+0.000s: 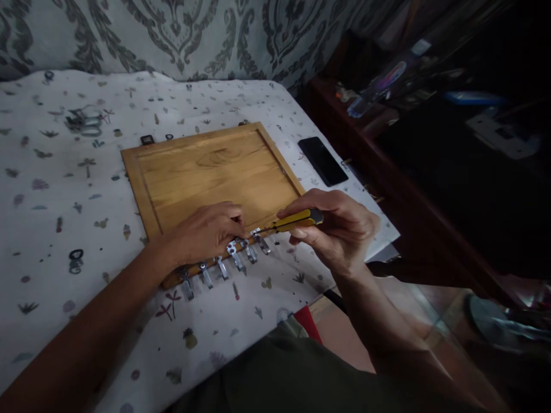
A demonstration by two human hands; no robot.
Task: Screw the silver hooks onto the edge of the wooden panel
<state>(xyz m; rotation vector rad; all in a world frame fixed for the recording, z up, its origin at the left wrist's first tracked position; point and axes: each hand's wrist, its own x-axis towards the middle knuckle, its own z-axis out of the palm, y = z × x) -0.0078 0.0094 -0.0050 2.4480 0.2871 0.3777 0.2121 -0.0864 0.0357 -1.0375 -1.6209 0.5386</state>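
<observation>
Printed cloth (38, 218) is overlaid by the board (215, 178) at centre, patterned wall (185, 34) behind. Metal clips (236, 259) are lined up along the board's near edge. Screwdriver (297, 221) is gripped in the right hand (344, 226), tip at the rightmost clip. Near edge is partly blocked by the left hand (206, 232), fingers curled; grip can't be told. Phone (322, 160) is set right of the board, metal parts (86, 121) far left.
</observation>
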